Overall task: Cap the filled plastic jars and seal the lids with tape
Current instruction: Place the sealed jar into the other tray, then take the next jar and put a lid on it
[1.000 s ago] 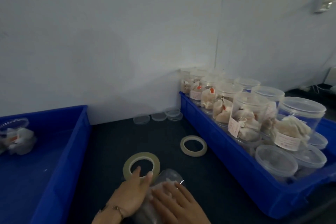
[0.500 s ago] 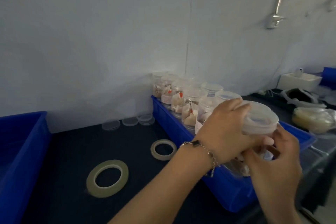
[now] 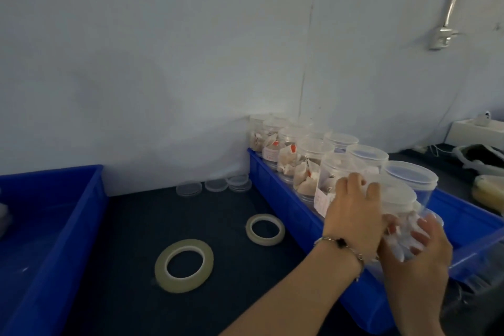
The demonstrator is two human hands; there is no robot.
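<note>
1. Our left hand curls over the lid of a jar, above the right bin.
2. Our right hand grips the jar's body from below.
3. More capped jars crowd just behind it.
4. Two tape rolls and spare lids lie on the worktop.

Your left forearm runs from the bottom centre of the frame up toward the right, a bracelet on its wrist. Your left hand sits at centre right, back to the camera, fingers curled over the top of the jar. Your right hand comes up from the lower right, palm cupping the jar's side, fingertips spread on it.
</note>
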